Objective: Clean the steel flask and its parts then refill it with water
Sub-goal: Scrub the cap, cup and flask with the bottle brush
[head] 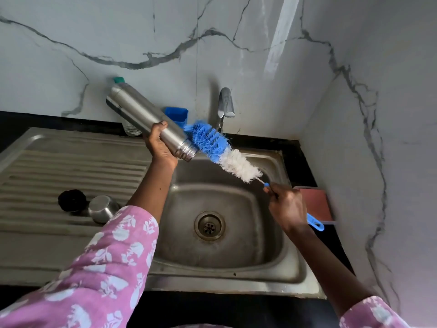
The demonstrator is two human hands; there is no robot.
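A steel flask (146,119) is held tilted above a steel sink (279,263), its open threaded mouth pointing down and to the right, its base raised toward the marble wall (94,31). The person's left hand (159,147) grips the flask near its neck, fingers wrapped around the body. Just at the mouth is the blue-bristled tip of a long bottle brush (222,151); whether the tip touches the rim cannot be told. The brush's bristles turn white lower down. The right hand (287,207) is closed around the brush's blue handle, whose end sticks out past the wrist. Both hands are well apart, over the sink basin with its round drain (209,225).

On the ribbed draining board (47,162) to the left lie a black cap (72,200) and a steel cup (102,208), side by side. A tap (225,104) stands behind the basin, with a blue container (176,116) beside it. Both sleeves (99,268) are pink with white flowers.
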